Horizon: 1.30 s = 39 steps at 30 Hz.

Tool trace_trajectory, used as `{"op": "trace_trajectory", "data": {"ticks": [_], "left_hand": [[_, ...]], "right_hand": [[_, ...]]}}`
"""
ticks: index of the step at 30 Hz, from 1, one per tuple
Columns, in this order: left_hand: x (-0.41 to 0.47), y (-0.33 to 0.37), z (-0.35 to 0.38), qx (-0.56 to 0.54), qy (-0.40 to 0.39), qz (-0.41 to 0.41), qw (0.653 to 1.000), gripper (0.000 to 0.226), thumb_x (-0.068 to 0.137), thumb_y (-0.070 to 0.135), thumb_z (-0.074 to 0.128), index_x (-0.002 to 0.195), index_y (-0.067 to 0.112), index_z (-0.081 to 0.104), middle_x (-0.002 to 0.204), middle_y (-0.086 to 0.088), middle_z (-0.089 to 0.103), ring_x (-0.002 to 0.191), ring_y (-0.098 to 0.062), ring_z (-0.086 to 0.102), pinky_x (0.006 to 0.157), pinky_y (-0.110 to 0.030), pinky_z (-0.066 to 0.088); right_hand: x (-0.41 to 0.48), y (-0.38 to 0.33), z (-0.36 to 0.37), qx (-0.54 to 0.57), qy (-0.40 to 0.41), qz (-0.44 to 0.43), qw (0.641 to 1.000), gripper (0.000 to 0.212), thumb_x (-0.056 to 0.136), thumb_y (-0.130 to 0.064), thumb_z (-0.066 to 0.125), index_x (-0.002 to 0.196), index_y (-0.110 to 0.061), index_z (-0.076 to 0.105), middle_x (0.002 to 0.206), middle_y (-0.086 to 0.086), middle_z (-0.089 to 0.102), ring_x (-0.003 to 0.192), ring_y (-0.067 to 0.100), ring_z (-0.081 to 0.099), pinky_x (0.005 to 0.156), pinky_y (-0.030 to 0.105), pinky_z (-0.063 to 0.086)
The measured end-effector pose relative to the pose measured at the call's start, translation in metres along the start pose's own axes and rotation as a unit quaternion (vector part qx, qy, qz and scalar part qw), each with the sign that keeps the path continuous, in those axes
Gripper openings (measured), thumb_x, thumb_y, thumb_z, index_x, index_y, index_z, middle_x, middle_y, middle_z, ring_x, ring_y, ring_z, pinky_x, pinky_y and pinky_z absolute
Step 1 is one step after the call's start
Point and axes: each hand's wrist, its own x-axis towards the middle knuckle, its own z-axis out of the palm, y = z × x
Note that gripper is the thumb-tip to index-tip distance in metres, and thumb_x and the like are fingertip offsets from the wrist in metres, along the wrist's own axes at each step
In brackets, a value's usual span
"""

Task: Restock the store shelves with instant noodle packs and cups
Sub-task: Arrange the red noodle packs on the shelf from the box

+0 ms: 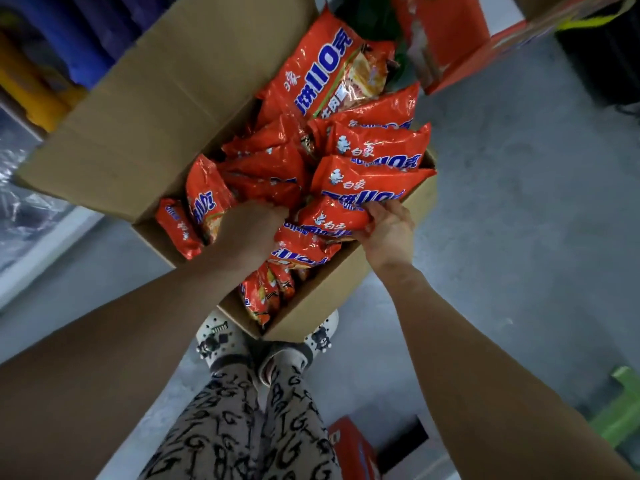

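In the head view, a person is bending over an open cardboard box point(346, 285) on the grey floor point(502, 202), heaped with glossy orange noodle packs point(377, 147). The left hand point(247, 226) is reaching into the heap with its fingers buried, so I cannot tell whether it is gripping anything. The right hand point(389, 230) is curling its fingers round one noodle pack point(332, 220) by the box's right wall. The slick film is probably making slips likely, and lifting this pack risks dragging its neighbours over the wall.
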Motion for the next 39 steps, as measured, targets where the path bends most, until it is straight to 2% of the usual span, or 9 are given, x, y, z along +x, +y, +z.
{"op": "trace_trajectory", "data": {"ticks": [5,10,19,22,25,29,33,36,39], "left_hand": [[-0.02,-0.005,-0.006,-0.079,0.025,-0.021,0.996,0.042,0.078,0.025,0.079,0.115,0.018,0.061,0.107,-0.005,0.071,0.1,-0.027,0.066,0.084,-0.04,0.053],[-0.054,-0.005,-0.039,-0.153,0.029,-0.045,0.987,0.049,0.077,0.028,0.081,0.121,0.018,0.062,0.111,-0.004,0.071,0.103,-0.026,0.067,0.089,-0.038,0.052],[-0.131,-0.005,-0.153,-0.237,0.067,-0.099,0.964,0.057,0.071,0.039,0.085,0.12,0.022,0.062,0.112,-0.008,0.071,0.095,-0.028,0.069,0.083,-0.036,0.056],[-0.161,-0.003,-0.204,-0.302,0.101,-0.113,0.941,0.052,0.069,0.036,0.087,0.114,0.021,0.064,0.103,0.001,0.07,0.086,-0.019,0.066,0.071,-0.023,0.049],[-0.198,0.002,-0.261,-0.335,0.134,-0.101,0.927,0.048,0.069,0.034,0.087,0.109,0.022,0.064,0.094,0.007,0.063,0.082,-0.011,0.058,0.064,-0.023,0.039],[-0.246,0.008,-0.33,-0.367,0.174,-0.062,0.912,0.052,0.06,0.044,0.088,0.103,0.025,0.065,0.087,0.007,0.069,0.081,-0.015,0.068,0.073,-0.03,0.052],[-0.297,0.016,-0.394,-0.362,0.226,-0.026,0.904,0.051,0.07,0.034,0.087,0.114,0.022,0.062,0.098,0.002,0.071,0.084,-0.016,0.067,0.078,-0.033,0.055],[-0.336,0.024,-0.439,-0.352,0.291,-0.004,0.89,0.051,0.069,0.031,0.088,0.11,0.028,0.057,0.091,0.013,0.064,0.075,0.002,0.06,0.065,-0.012,0.048],[-0.374,0.036,-0.476,-0.383,0.359,0.015,0.851,0.052,0.065,0.029,0.09,0.105,0.03,0.058,0.092,0.013,0.066,0.078,0.002,0.063,0.069,-0.02,0.054]], "right_hand": [[-0.011,-0.014,-0.02,0.017,-0.004,-0.017,1.0,0.045,0.078,-0.022,0.081,0.12,-0.015,0.065,0.121,0.007,0.065,0.118,0.03,0.054,0.105,0.042,0.042],[-0.033,-0.04,-0.073,0.025,-0.008,-0.017,1.0,0.041,0.081,-0.03,0.079,0.117,-0.015,0.067,0.11,0.009,0.071,0.102,0.032,0.065,0.089,0.036,0.05],[-0.095,-0.091,-0.202,0.067,0.081,0.008,0.994,0.038,0.084,-0.027,0.075,0.119,-0.017,0.067,0.107,0.013,0.071,0.099,0.036,0.064,0.082,0.039,0.051],[-0.124,-0.113,-0.243,0.066,0.118,0.022,0.991,0.043,0.084,-0.032,0.072,0.126,-0.023,0.064,0.104,0.015,0.071,0.097,0.038,0.064,0.081,0.042,0.052],[-0.159,-0.14,-0.287,0.085,0.159,0.017,0.983,0.039,0.084,-0.032,0.071,0.121,-0.021,0.066,0.098,0.015,0.071,0.096,0.039,0.064,0.078,0.043,0.052],[-0.203,-0.173,-0.344,0.076,0.205,-0.005,0.976,0.035,0.084,-0.027,0.07,0.117,-0.019,0.066,0.097,0.015,0.07,0.095,0.039,0.062,0.075,0.041,0.048],[-0.241,-0.204,-0.4,0.069,0.256,-0.048,0.963,0.033,0.083,-0.025,0.07,0.115,-0.02,0.066,0.099,0.014,0.07,0.094,0.037,0.063,0.079,0.043,0.052],[-0.265,-0.224,-0.44,0.072,0.274,-0.075,0.956,0.039,0.086,-0.028,0.07,0.124,-0.02,0.063,0.104,0.014,0.069,0.096,0.035,0.063,0.081,0.04,0.051],[-0.287,-0.239,-0.481,0.066,0.287,-0.117,0.948,0.045,0.088,-0.029,0.069,0.131,-0.019,0.059,0.109,0.013,0.068,0.1,0.034,0.062,0.084,0.04,0.05]]}}
